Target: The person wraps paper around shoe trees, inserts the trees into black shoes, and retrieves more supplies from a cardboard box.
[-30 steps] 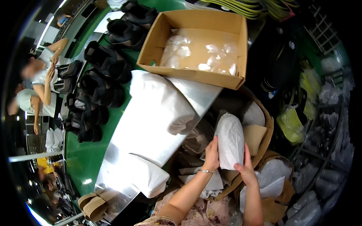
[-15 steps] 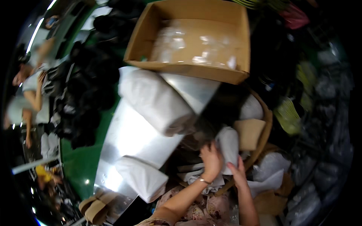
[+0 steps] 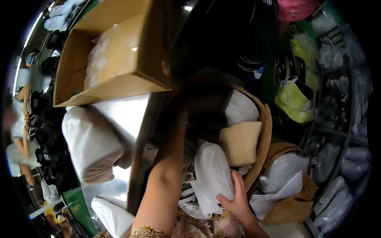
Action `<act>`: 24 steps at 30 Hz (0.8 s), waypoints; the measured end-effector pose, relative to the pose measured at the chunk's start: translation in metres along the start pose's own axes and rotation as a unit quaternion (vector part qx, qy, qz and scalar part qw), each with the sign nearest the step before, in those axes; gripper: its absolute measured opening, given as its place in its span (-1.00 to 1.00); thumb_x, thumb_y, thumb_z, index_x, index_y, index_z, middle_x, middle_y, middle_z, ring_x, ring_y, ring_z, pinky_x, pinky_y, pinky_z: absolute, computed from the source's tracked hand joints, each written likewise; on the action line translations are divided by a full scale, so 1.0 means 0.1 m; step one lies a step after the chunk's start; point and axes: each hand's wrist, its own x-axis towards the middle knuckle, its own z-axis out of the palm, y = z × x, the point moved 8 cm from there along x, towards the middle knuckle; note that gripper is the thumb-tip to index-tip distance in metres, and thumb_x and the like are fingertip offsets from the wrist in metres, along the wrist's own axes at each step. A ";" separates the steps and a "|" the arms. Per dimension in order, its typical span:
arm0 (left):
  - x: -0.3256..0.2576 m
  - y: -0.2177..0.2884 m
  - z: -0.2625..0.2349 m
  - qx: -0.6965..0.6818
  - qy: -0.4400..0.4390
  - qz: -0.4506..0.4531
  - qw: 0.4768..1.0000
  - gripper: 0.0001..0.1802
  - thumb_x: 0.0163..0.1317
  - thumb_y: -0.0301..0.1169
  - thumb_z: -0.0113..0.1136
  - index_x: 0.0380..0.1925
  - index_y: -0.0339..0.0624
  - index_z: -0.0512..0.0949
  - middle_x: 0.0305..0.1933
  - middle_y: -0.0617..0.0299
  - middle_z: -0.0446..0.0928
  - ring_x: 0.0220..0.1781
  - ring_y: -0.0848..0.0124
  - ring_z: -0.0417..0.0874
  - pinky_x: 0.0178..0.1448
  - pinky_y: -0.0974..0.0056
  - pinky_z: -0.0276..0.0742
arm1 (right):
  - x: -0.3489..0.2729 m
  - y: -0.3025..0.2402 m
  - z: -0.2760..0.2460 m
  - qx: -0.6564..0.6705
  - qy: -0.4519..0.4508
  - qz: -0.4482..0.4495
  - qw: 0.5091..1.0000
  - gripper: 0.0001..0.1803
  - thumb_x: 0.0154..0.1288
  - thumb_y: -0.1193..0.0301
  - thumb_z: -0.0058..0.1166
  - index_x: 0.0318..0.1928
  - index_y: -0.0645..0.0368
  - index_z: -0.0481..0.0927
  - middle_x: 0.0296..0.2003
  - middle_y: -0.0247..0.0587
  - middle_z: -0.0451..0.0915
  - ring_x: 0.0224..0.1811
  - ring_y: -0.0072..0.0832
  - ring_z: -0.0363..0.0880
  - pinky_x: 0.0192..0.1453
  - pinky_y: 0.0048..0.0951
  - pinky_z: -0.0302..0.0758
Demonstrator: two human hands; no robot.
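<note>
A white plastic-wrapped bundle stands tilted in an opened cardboard carton. My right hand touches its lower right side, thumb on the wrapping and fingers stretched out along the edge. My left arm reaches far into the carton's dark inner part. There my left hand is lost in shadow and blur, so its fingers and anything in them cannot be made out. Beside the bundle lie a beige ribbed folded piece and another white wrapped bundle. Crumpled white wrapping sits below.
At my left, a shiny metal table bears a large white wrapped bundle, a smaller one and an open cardboard box. A second carton stands at right, near yellow-green bagged goods and racks.
My left hand has gone from beside the white bundle deeper into the carton. My right hand stays at the bundle's lower right. The view has swung right, shifting the table and box leftward.
</note>
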 end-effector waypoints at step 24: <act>-1.71 1.04 -1.13 -0.290 0.118 -0.117 0.943 -0.05 -0.11 -0.22 0.43 0.24 -0.40 0.15 0.29 -0.07 0.21 0.27 0.20 0.27 0.29 0.22 0.19 | -0.06 -0.01 0.27 -0.051 0.062 0.002 0.997 0.01 -0.15 0.21 0.42 0.22 0.43 0.11 0.19 0.26 0.14 0.25 0.04 0.17 0.29 -0.15 0.18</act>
